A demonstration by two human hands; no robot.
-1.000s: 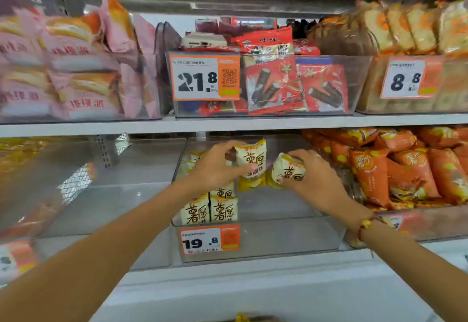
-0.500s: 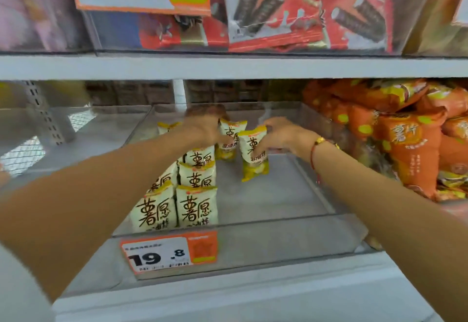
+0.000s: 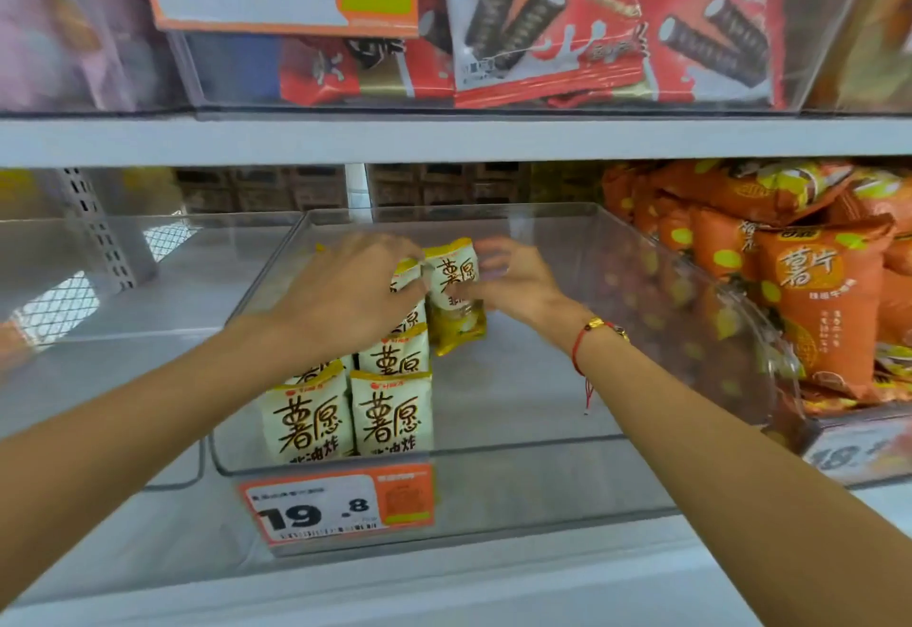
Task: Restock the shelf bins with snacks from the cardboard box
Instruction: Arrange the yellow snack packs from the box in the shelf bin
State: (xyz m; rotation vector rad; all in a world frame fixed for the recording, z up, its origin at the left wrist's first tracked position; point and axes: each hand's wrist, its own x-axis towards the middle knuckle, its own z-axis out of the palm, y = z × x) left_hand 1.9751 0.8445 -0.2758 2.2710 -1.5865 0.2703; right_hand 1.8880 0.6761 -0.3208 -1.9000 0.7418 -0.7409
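Both my hands are inside a clear plastic shelf bin (image 3: 518,488) on the lower shelf. My right hand (image 3: 513,281) holds an upright cream-and-yellow snack packet (image 3: 456,276) near the bin's middle. Beside it, my left hand (image 3: 345,296) grips another packet (image 3: 405,273) of the same kind on top of the rows. Two rows of matching packets (image 3: 392,416) stand along the bin's left side, running from front to back. The cardboard box is out of view.
An orange price tag (image 3: 340,503) reading 19.8 hangs on the bin's front. A bin of orange chip bags (image 3: 814,300) stands to the right. An empty clear bin (image 3: 123,281) stands to the left. The upper shelf (image 3: 444,138) carries red wafer-roll packs (image 3: 592,19).
The view has moved closer and lower into the bin. Both hands carried their packets from the front down and back into the bin, and the right hand's packet now stands beside the left rows.
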